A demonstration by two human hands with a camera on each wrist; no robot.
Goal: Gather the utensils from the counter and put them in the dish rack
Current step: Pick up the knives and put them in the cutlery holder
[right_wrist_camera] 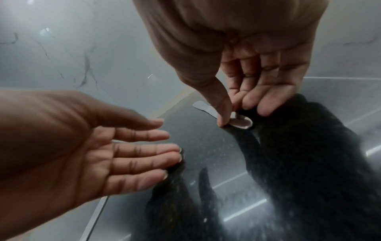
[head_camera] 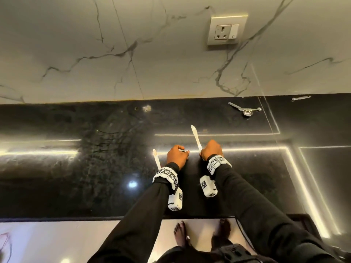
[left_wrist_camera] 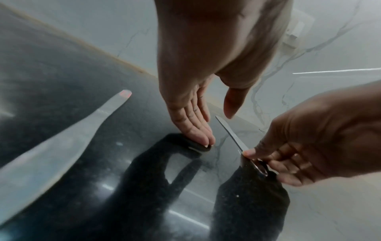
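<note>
Your feet [head_camera: 201, 234] show bare on the pale floor [head_camera: 57, 242] at 6 o'clock of the head view, just under the counter edge. Both black sleeves [head_camera: 144, 215] reach forward from there, each wrist carrying a white marker band [head_camera: 167, 174]. Your left hand [head_camera: 176, 155] rests on the black counter [head_camera: 95, 168] with fingers straight and together, fingertips [left_wrist_camera: 203, 140] touching the polished stone, thumb apart; it holds nothing. Just at its 9 o'clock side lies a pale flat utensil [head_camera: 156, 159], handle end pointing toward 12 o'clock, lower end hidden behind the wrist band; whether it is a knife or a spatula cannot be told. Your right hand [head_camera: 211, 149] is curled down over a spoon [right_wrist_camera: 240, 122]: thumb and forefinger pinch at its neck, near the bowl, which lies against the counter. Its handle [head_camera: 195, 136] runs out from the hand toward 11 o'clock, flat on the stone. The two hands sit near each other, not touching. Further off, at 1 o'clock of the right hand near the marble wall [head_camera: 76, 54], lie two crossed steel spoons [head_camera: 245, 110], and another steel piece [head_camera: 301, 98] lies well apart at 2 o'clock. A wall socket [head_camera: 227, 31] sits above them. Dish rack not seen in any view.
</note>
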